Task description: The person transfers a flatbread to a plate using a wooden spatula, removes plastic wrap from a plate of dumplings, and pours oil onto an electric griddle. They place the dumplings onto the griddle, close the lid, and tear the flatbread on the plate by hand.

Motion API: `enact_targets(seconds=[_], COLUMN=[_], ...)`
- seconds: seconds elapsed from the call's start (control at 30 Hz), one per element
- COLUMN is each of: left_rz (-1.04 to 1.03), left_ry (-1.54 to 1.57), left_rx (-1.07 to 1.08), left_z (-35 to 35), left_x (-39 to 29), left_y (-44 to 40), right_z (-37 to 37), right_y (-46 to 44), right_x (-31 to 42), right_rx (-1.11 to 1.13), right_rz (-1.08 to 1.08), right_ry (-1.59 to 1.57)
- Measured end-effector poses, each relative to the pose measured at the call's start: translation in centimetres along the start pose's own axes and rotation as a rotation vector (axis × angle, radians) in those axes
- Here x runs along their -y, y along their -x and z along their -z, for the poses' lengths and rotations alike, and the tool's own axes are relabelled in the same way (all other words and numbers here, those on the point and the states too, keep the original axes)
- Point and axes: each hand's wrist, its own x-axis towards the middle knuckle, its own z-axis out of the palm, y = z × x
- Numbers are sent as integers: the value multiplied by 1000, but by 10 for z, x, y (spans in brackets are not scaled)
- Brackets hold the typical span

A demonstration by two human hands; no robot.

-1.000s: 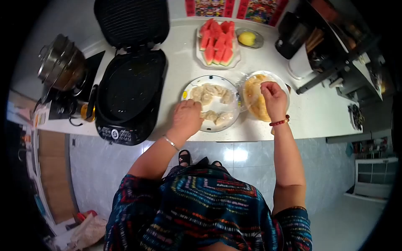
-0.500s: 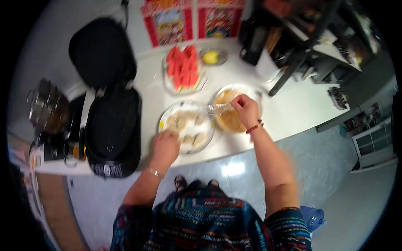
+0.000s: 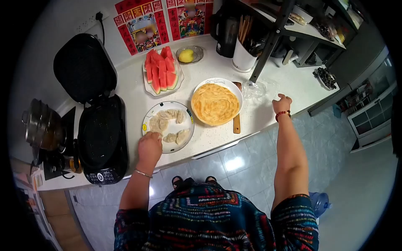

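Observation:
My left hand (image 3: 150,144) is over the near-left rim of a white plate (image 3: 188,134), fingers closed at a pale dumpling. Its fingertips are partly hidden from above. Several dumplings (image 3: 160,122) lie on that plate. To the right, my right hand (image 3: 283,105) is stretched over the counter's front edge with its fingers slightly apart. Just beyond it lies crumpled clear plastic wrap (image 3: 260,90). A round golden flatbread (image 3: 215,103) rests in a white dish (image 3: 235,90), between the dumpling plate and the wrap.
An opened black electric griddle (image 3: 102,134) stands left of the plate. Behind are watermelon slices (image 3: 161,71) and a yellow fruit (image 3: 186,56) in a glass dish. A wooden-handled board (image 3: 237,123) lies beside the flatbread. A utensil holder (image 3: 244,56) and shelf post (image 3: 272,46) stand back right.
My right hand has moved right from above the flatbread, bringing the plastic wrap onto the counter. The flatbread is now uncovered. My left hand stays at the dumpling plate.

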Motion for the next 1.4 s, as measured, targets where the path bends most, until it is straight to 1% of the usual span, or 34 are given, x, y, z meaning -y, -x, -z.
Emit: enact_targets(seconds=[0.03,0.1,0.17,0.23,0.27,0.33,0.47,0.57,0.63,0.67,0.7,0.73,0.77,0.8,0.83,0.9,0.93,0.97,1.0,1.03,1.07,1.1,1.13,1.17,1.23,1.27,1.3,1.37,1.4], left_rz=[11,47,99,57,68,53,77,48,59,92,58,35,78,119,129,168,118,58,73,9,-58,-52,-101,-153,-155,-157,-115,-6,57], left_ry=[1,-7,19,-15,-20,-50,-48,-76,-44,-49,-43,-45,-36,-22,-48,-81,-40,1,-6,47,101,100,97,95,108,114,122,118,106], left_rx=[3,-17,-2,12,8,47,22,-16,-37,-45,-55,-68,-41,-14,-37,-66,-131,-193,-197,-184,-171,-179,-163,-146,-176,-198,-222,-281,-316], left_z=[-1,-1,0,-1,-1,-2,-4,-7,-9,-10,-9,-8,-8,-9,-4,2,2,4,9,15,21,24,26,29,40,45,50,59,64], left_x=[0,2,-1,-3,-6,-9,-11,-9,-9,-10,-12,-12,-11,-12,-16,-22,-23,-24,-26,-30,-33,-32,-28,-23,-4,10,26,62,82], left_y=[-1,-1,0,1,2,4,7,9,13,15,15,16,17,17,18,23,26,30,36,43,51,62,76,90,119,135,152,186,203], right_z=[10,21,18,18,16,15,-7,-16,-37,-27,-8,5,16,20,23,40,50,62,70,78,86,95,101,104,108,113,116,118,115], right_y=[8,28,68,114,124,135,115,83,54,45,37,30,24,17,15,25,34,46,54,61,70,79,88,96,112,121,132,155,166], right_x=[8,20,47,71,83,96,83,60,36,36,45,51,56,58,62,86,100,116,130,143,157,169,181,191,211,222,234,258,271], right_rx=[7,438,658,650,655,546,485,396,231,436,656,788,933,1037,1134,1178,1173,1100,1104,1099,1107,1089,1061,1058,1000,989,984,910,871], right_rz=[9,75,206,370,381,376,330,289,394,122,-158,-242,-338,-391,-461,-397,-289,-197,-92,14,22,173,319,326,449,473,477,616,747], right_ry=[3,-315,-150,-99,-102,59,18,-41,-234,-533,-814,-1033,-1244,-1395,-1540,-1591,-1532,-1442,-1340,-1237,-1235,-1076,-913,-908,-772,-752,-746,-651,-658])
